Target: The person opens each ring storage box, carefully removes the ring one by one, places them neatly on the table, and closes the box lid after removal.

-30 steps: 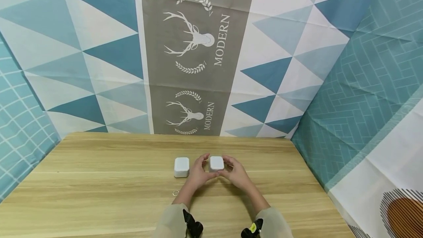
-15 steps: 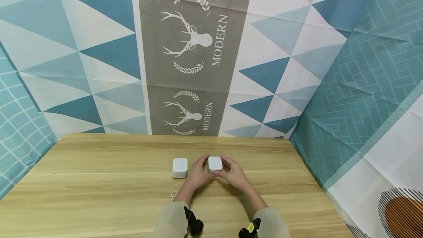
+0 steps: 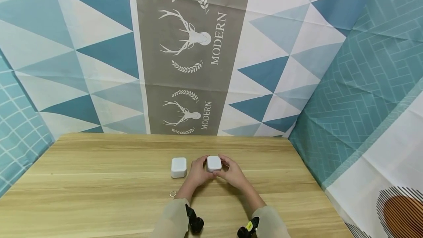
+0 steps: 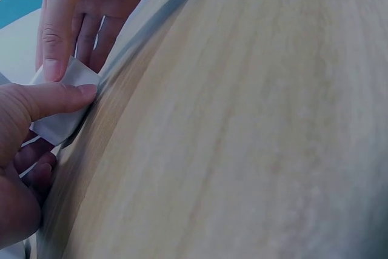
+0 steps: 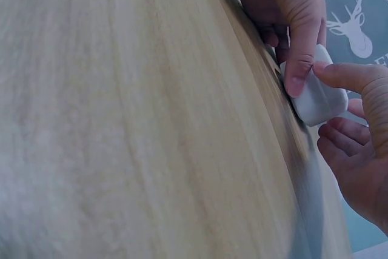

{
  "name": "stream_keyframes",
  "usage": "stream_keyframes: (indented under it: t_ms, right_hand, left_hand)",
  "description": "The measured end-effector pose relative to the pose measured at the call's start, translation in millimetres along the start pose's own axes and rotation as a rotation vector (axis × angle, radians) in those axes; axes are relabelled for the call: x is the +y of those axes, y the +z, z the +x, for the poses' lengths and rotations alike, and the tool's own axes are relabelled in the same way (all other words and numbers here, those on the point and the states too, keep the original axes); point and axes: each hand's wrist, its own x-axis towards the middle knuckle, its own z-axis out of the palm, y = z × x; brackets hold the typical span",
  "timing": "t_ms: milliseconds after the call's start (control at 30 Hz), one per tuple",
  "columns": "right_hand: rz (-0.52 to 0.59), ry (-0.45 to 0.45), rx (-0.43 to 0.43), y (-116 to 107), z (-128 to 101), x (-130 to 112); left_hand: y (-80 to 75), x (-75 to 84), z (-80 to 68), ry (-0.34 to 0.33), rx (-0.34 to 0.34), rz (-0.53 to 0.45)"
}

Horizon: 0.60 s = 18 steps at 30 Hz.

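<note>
pinching a white box (image 3: 214, 162) from both sides at the lower centre of the head view, the left hand (image 3: 198, 175) and the right hand (image 3: 234, 175) have their fingers (image 4: 33, 153) curled about it, spread no wider than the box itself. thumbs (image 5: 348, 77) press its near side in both wrist views; whether its base touches the wood cannot be told.

the work appears partway along: the two-handed hold is made, but no piece of the box is seen parted from it, and what, if anything, is inside stays hidden. a second white box (image 3: 179, 166), just to the frame's left of the hands, stands free of both; a small ring (image 3: 173, 196) lies below it, beside a forearm. any part these two have looks left to do.

pale sleeves (image 3: 170, 217) with black devices (image 3: 196, 225) at the cuffs enter from the bottom edge. the table (image 3: 99, 197), light wood with long grain, fills the lower frame.

behind it hangs a back cloth (image 3: 224, 105) of blue and white triangles with a grey-brown stag band lettered "modern"; a grid-patterned cloth (image 3: 16, 139) closes the left edge, a teal cloth (image 3: 373, 72) the right, above a white lower-right stretch bearing a brown disc (image 3: 404, 214).
</note>
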Motion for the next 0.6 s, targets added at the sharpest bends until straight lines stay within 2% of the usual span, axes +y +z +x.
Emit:
stream_keyframes:
  t_ms: [400,600]
  right_hand:
    - [0.015,-0.004,-0.024,1.5,3.0,-0.6]
    - [0.018,0.005,-0.034,2.0,2.0,-2.4]
  left_hand:
    - [-2.7,2.8,1.2,-0.025,-0.024,0.031]
    - [-3.1,1.9,0.6,0.003,-0.026,0.036]
